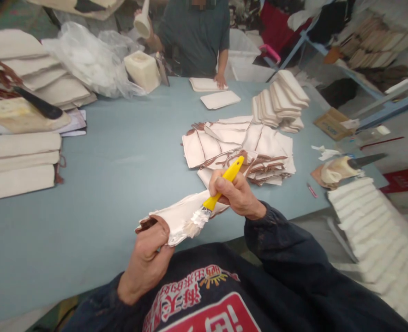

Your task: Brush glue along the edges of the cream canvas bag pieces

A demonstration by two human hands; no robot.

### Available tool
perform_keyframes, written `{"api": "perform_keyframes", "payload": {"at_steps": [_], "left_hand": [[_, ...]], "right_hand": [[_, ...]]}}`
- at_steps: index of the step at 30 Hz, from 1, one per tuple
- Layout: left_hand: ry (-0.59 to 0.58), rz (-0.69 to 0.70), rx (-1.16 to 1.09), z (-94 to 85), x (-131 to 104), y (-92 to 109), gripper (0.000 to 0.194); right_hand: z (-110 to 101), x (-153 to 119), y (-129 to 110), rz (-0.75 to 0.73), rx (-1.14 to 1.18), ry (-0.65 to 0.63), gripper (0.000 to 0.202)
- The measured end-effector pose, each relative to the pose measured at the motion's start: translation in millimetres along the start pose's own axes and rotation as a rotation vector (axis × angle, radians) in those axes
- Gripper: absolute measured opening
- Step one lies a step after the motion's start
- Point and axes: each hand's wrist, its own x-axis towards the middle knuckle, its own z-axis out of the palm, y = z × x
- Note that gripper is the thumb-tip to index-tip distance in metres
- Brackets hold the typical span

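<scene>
My right hand (237, 193) is closed around the yellow handle of a paintbrush (221, 184). Thick white paste coats its bristles, which rest against the near edge of a cream fabric piece with brown edging (186, 207). That piece is gripped at its left end by my left hand (148, 258), where a brown strip curls over the fingers. Just beyond the brush lies a heap of similar cream pieces with brown straps (238, 143). Part of the held piece is hidden behind my right hand.
Across the table (121, 152) a person (197, 41) rests one hand on a cream pad (204, 84). Cream pads are stacked (280, 101) at the back right. A paste-covered block with a dark-handled tool (335, 170) sits at right. More cream pieces (20, 166) lie left.
</scene>
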Motion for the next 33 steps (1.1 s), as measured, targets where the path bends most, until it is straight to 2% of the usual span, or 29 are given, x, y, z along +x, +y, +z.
{"api": "perform_keyframes", "payload": {"at_steps": [4, 7, 9, 12, 15, 18, 21, 24, 28, 30, 33], "left_hand": [[-0.113, 0.024, -0.005, 5.9, 4, 0, 0.027], [-0.163, 0.006, -0.002, 9.5, 5, -2, 0.028], [-0.125, 0.002, 0.018, 9.9, 3, -3, 0.028], [-0.057, 0.03, 0.073, 8.5, 0, -1, 0.027], [-0.065, 0.071, 0.068, 7.2, 0, 6, 0.029], [-0.131, 0.086, 0.043, 6.9, 3, 14, 0.031], [-0.221, 0.055, 0.018, 7.9, 5, 17, 0.032], [-0.31, -0.035, -0.022, 8.4, 3, 14, 0.033], [-0.376, -0.297, -0.136, 0.8, -8, -2, 0.023], [-0.333, -0.457, -0.298, -6.0, -12, -11, 0.033], [-0.167, -0.664, -0.562, -12.8, -9, -21, 0.054]], "right_hand": [[10, 18, -23, -0.001, -0.115, -0.176, 0.04], [26, 34, -30, -0.007, -0.194, -0.307, 0.044], [34, 36, -24, -0.042, -0.191, -0.264, 0.046], [38, 24, -6, -0.107, -0.081, -0.038, 0.044], [32, 5, 12, -0.084, -0.049, 0.128, 0.037], [13, -3, 29, -0.055, -0.275, 0.137, 0.03], [-7, 0, 50, -0.04, -0.499, 0.013, 0.028], [-15, 6, 73, -0.023, -0.563, -0.073, 0.029], [-6, 8, 89, -0.203, -0.677, 0.098, 0.031], [2, 6, 87, -0.293, -0.701, 0.171, 0.031], [9, 3, 77, -0.4, -0.759, 0.196, 0.028]]}}
